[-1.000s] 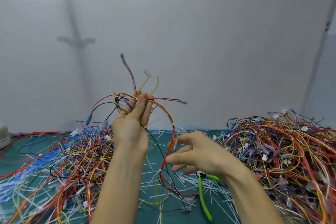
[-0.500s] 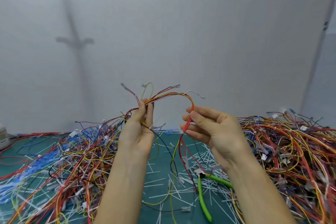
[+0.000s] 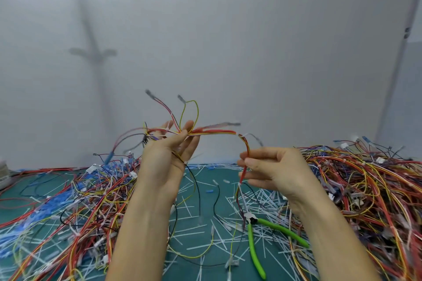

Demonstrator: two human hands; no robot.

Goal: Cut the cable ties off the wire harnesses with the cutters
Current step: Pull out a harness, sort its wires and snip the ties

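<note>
At the near edge of the green mat (image 3: 201, 191), your two bare forearms came up from the bottom of the view, and between them lay a litter of white cut tie pieces (image 3: 194, 234) and a few loose wires. Just inside your right forearm the cutters (image 3: 251, 244) lay flat on that litter with nobody touching them, green handles splayed apart and the head pointing away from you. Above them, your right hand (image 3: 276, 169) pinched the red strands of a wire harness (image 3: 217, 133) between thumb and forefinger, the other fingers lying loosely out to the left; below that pinch the wires hung down to the mat close to the cutters' head. From the pinch the harness arched up and across to your left hand (image 3: 164, 162), which was raised higher and gripped the bundle between its thumb and fingertips. A white cable tie (image 3: 241, 136) sat on the bend of the arch, between your hands. Thin red and yellow ends stood up above the left hand, their tips too blurred to make out. To either side lay the heaps: a left pile (image 3: 80, 201) of red, yellow and blue wire, and a taller right pile (image 3: 365, 189). Behind everything stood a plain pale wall (image 3: 228, 41).
</note>
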